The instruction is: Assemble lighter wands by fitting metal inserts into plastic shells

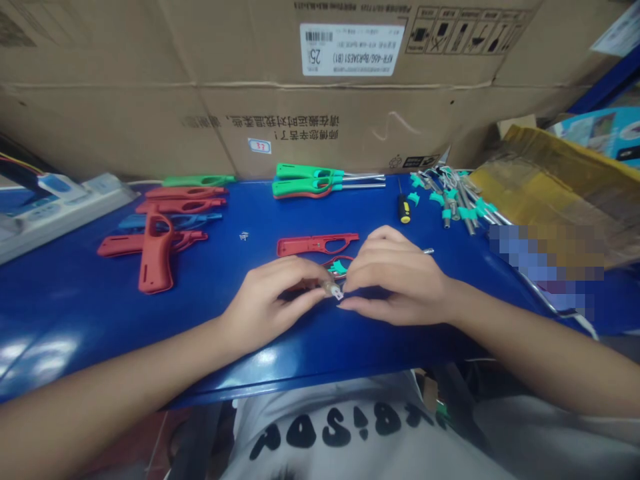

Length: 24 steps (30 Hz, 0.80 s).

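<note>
Fitting (333,289) slants lengthwise toward lower right, left hand (280,298) pinching it, right hand (395,280) curled, grip unclear.

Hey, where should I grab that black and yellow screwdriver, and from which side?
Take the screwdriver by its thick handle, probably from above and the near side with your right hand. The handle points toward you; the thin shaft points away toward the cardboard. A teal piece lies close on its right, so come slightly from the left.
</note>
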Each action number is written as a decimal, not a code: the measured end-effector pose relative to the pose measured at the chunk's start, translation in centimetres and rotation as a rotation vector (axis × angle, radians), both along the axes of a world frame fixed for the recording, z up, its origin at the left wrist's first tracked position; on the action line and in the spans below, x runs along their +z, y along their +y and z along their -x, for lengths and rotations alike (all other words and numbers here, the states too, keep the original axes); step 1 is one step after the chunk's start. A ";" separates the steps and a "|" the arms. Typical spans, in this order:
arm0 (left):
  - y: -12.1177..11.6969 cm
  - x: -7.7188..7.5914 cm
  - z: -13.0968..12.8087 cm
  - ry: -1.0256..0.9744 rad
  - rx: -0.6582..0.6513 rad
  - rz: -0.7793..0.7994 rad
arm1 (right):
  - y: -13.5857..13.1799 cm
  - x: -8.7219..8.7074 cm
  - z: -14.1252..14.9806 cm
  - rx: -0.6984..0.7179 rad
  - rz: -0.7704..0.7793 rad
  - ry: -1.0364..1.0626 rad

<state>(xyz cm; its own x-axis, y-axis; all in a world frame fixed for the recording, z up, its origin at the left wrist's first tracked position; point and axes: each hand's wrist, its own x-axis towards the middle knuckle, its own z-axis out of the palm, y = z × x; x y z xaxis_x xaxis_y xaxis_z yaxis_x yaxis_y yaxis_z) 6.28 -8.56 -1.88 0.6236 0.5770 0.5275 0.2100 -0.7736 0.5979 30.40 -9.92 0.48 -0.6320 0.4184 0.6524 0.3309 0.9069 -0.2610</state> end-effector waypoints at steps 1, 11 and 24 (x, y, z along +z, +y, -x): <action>0.0 0.0 0.0 0.003 0.002 0.001 | 0.0 0.0 0.0 -0.006 -0.006 0.011; 0.0 0.2 -0.2 0.009 0.033 0.020 | 0.2 -0.2 0.1 -0.071 0.060 0.126; -0.3 0.6 -0.5 -0.051 0.082 0.208 | 0.4 -0.7 0.1 -0.118 0.244 0.196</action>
